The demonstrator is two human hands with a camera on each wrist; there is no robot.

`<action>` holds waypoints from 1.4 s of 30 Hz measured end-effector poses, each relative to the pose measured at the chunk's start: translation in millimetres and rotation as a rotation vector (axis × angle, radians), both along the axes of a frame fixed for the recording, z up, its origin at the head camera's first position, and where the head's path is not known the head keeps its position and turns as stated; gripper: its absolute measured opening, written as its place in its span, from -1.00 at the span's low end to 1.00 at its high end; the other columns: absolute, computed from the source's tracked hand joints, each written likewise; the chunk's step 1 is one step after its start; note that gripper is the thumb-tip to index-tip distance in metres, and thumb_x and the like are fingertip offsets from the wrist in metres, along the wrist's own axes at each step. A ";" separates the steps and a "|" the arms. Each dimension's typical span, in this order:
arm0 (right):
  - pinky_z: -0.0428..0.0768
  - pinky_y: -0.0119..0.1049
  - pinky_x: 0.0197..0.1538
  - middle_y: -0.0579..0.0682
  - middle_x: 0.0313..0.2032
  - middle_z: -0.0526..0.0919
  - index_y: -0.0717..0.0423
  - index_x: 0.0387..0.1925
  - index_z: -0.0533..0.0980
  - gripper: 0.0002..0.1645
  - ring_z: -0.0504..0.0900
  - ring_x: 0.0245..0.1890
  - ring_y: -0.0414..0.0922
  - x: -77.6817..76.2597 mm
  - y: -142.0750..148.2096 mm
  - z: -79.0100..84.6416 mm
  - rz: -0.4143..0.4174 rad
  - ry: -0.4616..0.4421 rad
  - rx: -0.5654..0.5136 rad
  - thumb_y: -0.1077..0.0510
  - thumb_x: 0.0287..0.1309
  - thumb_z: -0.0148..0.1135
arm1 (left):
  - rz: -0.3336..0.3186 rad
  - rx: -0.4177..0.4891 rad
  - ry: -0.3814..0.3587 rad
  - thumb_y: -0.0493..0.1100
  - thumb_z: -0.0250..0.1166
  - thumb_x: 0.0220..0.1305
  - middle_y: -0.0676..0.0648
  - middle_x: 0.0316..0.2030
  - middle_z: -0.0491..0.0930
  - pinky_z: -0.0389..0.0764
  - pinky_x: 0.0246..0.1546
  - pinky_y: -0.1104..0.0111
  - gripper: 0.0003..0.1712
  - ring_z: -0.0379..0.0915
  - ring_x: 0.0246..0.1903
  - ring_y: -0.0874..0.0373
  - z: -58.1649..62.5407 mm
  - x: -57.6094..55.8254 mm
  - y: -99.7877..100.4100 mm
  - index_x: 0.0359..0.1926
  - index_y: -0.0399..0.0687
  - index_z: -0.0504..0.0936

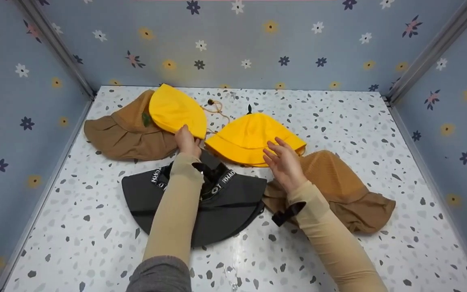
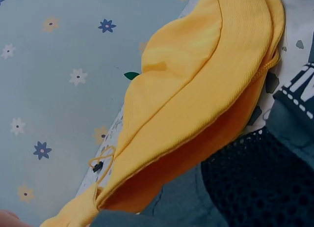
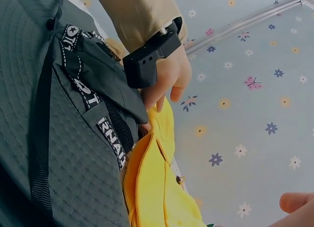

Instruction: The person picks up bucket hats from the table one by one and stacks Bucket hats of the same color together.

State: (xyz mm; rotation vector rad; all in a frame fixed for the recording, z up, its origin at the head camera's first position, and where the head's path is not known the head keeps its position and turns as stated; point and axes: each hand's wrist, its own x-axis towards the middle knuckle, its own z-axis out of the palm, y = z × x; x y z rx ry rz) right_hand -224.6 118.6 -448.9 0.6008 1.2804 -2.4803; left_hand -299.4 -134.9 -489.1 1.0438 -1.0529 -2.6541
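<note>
My left hand (image 1: 187,142) pinches the lower edge of a yellow hat (image 1: 176,109), which overlaps a brown hat (image 1: 128,142) at the left. In the right wrist view this left hand (image 3: 169,77) shows beyond the dark hat. My right hand (image 1: 285,164) holds nothing, its fingers spread and palm turned inward. It hovers by the brim of a second yellow hat (image 1: 253,134), whose brim and cord also show in the left wrist view. Below the hands lies a dark grey hat (image 1: 229,219) with a lettered band, partly hidden by my left forearm.
A second brown hat (image 1: 335,178) lies at the right, partly behind my right wrist. An orange cord (image 1: 217,109) with a dark toggle lies between the yellow hats. Flowered panels (image 1: 237,44) wall the speckled tabletop (image 1: 75,227) at the back and sides.
</note>
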 end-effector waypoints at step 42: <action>0.19 -0.10 0.52 0.18 0.50 0.11 0.11 0.55 -0.04 -0.29 0.17 0.48 0.19 3.1 -10.2 -16.8 0.101 0.007 -0.060 0.28 0.47 -0.12 | 0.124 0.017 0.065 -0.58 0.06 0.26 -0.17 0.40 0.15 0.46 0.27 0.21 -0.14 0.23 0.31 0.01 -1.9 8.9 -4.1 0.50 -0.11 -0.04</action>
